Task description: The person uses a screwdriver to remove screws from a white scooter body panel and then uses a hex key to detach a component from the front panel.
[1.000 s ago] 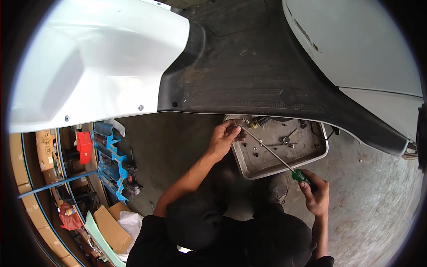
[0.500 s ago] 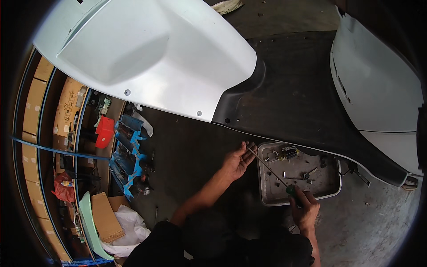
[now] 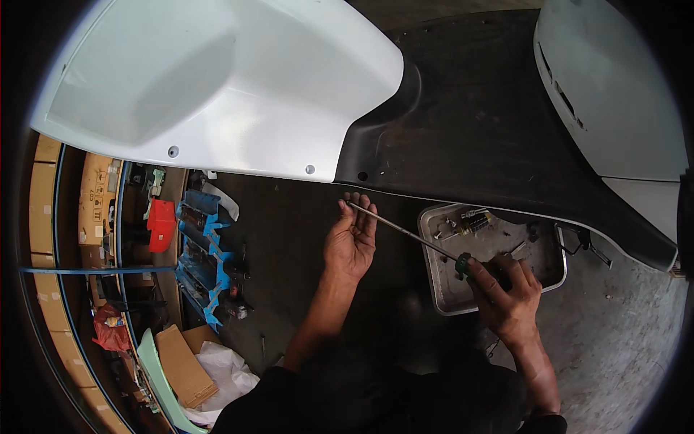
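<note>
A long screwdriver (image 3: pixel 412 235) with a green handle is clamped in the right hand (image 3: pixel 506 289), which rests over the near edge of a metal tray (image 3: pixel 553 275) set on the concrete floor (image 3: pixel 622 340). The thin shaft is angled up and to the left, and its tip is met by the fingertips (image 3: pixel 356 206) of the left hand (image 3: pixel 350 242), which is held loosely open, palm toward the camera, steadying the tip rather than gripping it. The tip is placed just below the lower edge of a black plastic body panel (image 3: pixel 477 123), near a small hole (image 3: pixel 361 176) in that panel; whether a screw sits on the tip cannot be told. A white body panel (image 3: pixel 217 87) is joined to the black one, and two fasteners are seen along its edge. Loose screws and small parts (image 3: pixel 473 217) are lying in the tray, so some fastening work is judged unfinished, with the tool not yet seated in any hole
</note>
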Available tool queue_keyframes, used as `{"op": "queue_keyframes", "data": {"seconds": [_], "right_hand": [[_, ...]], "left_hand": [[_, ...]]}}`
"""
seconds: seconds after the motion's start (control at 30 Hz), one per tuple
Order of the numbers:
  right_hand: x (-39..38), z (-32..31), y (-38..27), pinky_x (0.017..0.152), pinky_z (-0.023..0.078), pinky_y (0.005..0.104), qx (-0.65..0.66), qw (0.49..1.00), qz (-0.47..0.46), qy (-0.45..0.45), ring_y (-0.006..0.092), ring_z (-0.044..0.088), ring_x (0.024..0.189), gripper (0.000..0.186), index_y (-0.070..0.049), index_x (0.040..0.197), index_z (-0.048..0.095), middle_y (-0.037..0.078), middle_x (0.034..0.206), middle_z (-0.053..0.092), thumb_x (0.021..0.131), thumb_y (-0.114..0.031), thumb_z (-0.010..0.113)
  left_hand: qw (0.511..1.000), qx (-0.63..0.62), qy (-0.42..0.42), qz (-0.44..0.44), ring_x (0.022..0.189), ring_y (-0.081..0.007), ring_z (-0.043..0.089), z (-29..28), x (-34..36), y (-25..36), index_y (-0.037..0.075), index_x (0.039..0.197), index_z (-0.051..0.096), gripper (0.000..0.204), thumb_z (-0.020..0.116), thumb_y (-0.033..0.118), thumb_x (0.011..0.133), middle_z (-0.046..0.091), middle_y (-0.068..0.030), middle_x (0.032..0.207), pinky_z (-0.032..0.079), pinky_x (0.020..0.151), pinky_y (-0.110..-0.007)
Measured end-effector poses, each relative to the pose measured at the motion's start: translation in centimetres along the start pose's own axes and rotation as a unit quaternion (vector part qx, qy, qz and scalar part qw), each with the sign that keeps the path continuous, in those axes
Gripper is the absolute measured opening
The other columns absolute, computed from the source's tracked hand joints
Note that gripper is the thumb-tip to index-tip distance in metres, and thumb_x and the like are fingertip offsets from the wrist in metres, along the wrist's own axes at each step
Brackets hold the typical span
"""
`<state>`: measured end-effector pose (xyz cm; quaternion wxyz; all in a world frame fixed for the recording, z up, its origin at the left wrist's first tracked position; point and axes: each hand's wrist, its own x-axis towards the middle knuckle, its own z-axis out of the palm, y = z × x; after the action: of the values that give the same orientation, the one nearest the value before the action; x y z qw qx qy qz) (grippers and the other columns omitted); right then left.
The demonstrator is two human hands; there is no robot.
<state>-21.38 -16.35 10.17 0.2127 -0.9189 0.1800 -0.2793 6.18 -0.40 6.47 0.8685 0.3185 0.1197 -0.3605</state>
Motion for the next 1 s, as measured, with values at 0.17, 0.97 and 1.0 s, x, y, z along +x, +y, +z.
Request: {"op": "queue_keyframes", "data": {"seconds": [0.17, 0.97, 1.0], "right_hand": [[3.5, -1.3, 1.2, 0.074, 0.06, 0.0381, 0.132, 0.99, 0.029, 0.032, 0.0252, 0.068, 0.094, 0.057, -0.015, 0.123, 0.075, 0.007, 0.107, 0.064, 0.069, -0.001, 0.084], [11.8, -1.4, 2.5, 0.068, 0.057, 0.0341, 0.111, 0.99, -0.075, 0.045, 0.0215, 0.066, 0.09, 0.045, -0.013, 0.113, 0.08, 0.007, 0.11, 0.068, 0.07, -0.004, 0.083], [11.9, -1.4, 2.5, 0.067, 0.057, 0.0339, 0.1, 0.99, -0.085, 0.046, 0.0215, 0.065, 0.09, 0.045, -0.013, 0.114, 0.08, 0.007, 0.11, 0.068, 0.07, -0.003, 0.083]], "left_hand": [[0.992, 0.044, -0.102, 0.067, 0.121, -0.0152, 0.067, 2.0, 0.4, 1.7, 0.01, 0.125, 0.067, 0.025, 0.064, 0.023, 0.104, 0.071, -0.0004, 0.124, 0.057, 0.11, -0.035], [0.981, -0.09, -0.168, -0.03, 0.126, -0.0148, 0.066, 3.2, 2.2, 2.8, 0.016, 0.129, 0.07, 0.026, 0.057, 0.018, 0.107, 0.073, 0.002, 0.129, 0.057, 0.11, -0.038], [0.983, -0.091, -0.156, -0.027, 0.126, -0.0147, 0.066, 3.2, 2.3, 2.8, 0.016, 0.13, 0.07, 0.026, 0.056, 0.018, 0.108, 0.073, 0.0017, 0.129, 0.057, 0.11, -0.038]]}}
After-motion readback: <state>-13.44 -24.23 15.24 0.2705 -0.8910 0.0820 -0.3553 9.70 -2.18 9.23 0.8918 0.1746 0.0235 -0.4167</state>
